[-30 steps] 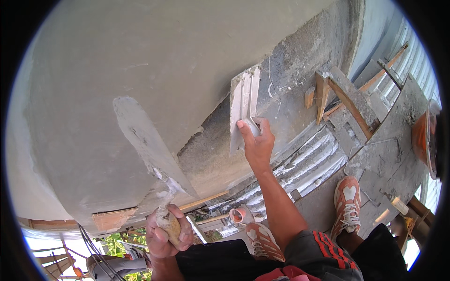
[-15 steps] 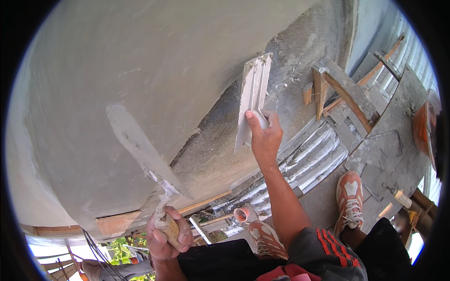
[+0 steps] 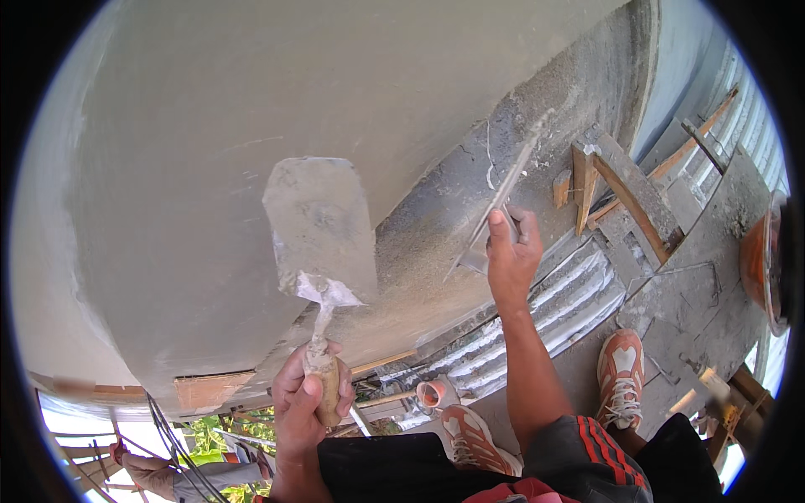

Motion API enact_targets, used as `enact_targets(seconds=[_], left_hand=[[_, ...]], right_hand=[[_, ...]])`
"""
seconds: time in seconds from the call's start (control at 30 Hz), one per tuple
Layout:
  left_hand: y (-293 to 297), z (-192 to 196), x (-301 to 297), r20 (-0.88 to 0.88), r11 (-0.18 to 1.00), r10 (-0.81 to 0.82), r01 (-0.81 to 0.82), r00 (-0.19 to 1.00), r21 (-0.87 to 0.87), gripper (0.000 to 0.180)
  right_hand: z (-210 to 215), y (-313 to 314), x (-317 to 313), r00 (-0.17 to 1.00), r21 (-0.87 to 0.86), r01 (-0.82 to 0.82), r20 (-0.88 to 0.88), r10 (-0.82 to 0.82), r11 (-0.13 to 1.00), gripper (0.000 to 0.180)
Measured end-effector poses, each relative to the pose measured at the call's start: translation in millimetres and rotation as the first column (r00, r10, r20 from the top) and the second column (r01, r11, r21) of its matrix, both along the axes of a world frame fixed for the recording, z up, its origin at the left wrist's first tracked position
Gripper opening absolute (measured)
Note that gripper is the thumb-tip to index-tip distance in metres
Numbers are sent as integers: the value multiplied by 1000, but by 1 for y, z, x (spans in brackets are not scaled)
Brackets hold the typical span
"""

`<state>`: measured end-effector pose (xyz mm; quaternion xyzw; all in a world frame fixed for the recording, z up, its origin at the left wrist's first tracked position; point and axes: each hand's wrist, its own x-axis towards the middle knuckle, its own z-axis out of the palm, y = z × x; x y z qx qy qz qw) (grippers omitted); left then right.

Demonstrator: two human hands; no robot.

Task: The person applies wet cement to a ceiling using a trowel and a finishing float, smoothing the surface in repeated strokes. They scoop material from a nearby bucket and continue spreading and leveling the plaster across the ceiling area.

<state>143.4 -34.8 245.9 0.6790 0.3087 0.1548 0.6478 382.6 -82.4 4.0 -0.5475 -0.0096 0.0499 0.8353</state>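
Observation:
My left hand [image 3: 303, 404] is closed round the wooden handle of a masonry trowel [image 3: 323, 222]. Its broad grey blade faces me, smeared with wet plaster, in front of the wall. In my right hand [image 3: 513, 260] is a plastering float [image 3: 509, 186], gripped by its handle and turned nearly edge-on. The float stands close to the rough, unsmoothed strip of the wall; whether it touches, I cannot tell. Smooth grey plaster [image 3: 193, 109] covers most of the curved wall to the left, ending in a slanting edge beside the darker rough strip [image 3: 436, 210].
A wooden frame [image 3: 625, 189] stands at the right by corrugated sheets [image 3: 553, 310]. An orange bucket [image 3: 759, 256] rests on the boards at far right. A small orange cup [image 3: 432, 393] lies below the wall. My shoes [image 3: 622, 377] are on the planks. Another person's hand [image 3: 147, 471] shows lower left.
The trowel has turned from nearly edge-on to blade facing me and shifted right. My right hand has moved right and tilted the float edge-on. The other person's arm has shifted.

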Motion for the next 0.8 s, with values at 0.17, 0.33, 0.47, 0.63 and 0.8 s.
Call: enact_targets(seconds=[0.17,0.33,0.47,0.63,0.8], left_hand=[[6,-2,19,-203,970,103,-53,974,237,54],[5,-4,26,-358,838,127,93,925,537,51],[-4,2,28,-400,776,92,185,912,602,50],[-7,11,28,-444,789,93,206,891,579,50],[-8,18,30,-464,803,85,215,882,555,51]], right_hand=[[1,-65,-7,918,-69,-311,237,318,948,39],[23,-59,-15,748,-96,-522,425,509,848,41],[36,-54,7,743,-138,-460,481,465,877,52],[46,-64,20,621,-257,-537,524,583,803,47],[33,-68,16,443,-166,-825,403,801,540,34]])
